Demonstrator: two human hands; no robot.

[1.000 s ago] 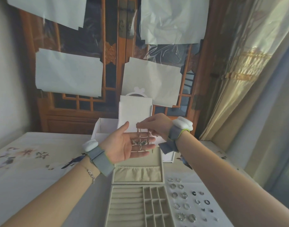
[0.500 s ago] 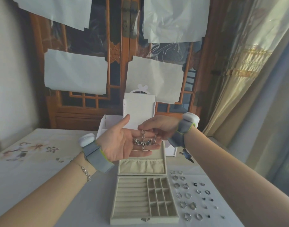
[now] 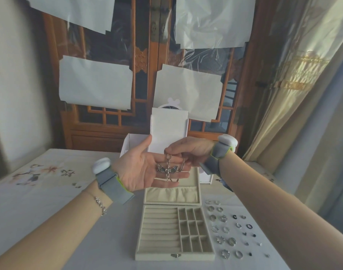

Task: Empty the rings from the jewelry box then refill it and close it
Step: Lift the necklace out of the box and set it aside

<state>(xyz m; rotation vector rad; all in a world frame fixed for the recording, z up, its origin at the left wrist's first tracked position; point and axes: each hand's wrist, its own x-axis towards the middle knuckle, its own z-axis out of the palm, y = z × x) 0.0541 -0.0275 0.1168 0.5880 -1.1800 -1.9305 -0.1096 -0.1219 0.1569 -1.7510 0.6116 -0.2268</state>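
Above the open jewelry box (image 3: 174, 230), the left hand (image 3: 145, 170) lies flat and palm up, fingers straight, its grip wide and closed on nothing. A winged pendant (image 3: 167, 170) rests across those fingers, hanging from a chain (image 3: 169, 158) that the right hand (image 3: 188, 151) pinches between thumb and fingertips just over the pendant; a second length of chain drops beside it past the edge of the left fingers. Directly under both grips the box sits on the counter (image 3: 50, 207) with its lid (image 3: 172, 191) leaning back, the ring slots and small square compartments showing bare lining. The rings (image 3: 225, 228) lie in loose rows on the counter below and to the right of the right hand's grip, just beside the box, with a few small dark pieces further right. Both wrists wear grey straps with white pods, and a thin bracelet (image 3: 100, 204) circles the left forearm. Behind the grips stands a white upright stand (image 3: 169, 129) in front of a wooden screen hung with paper sheets
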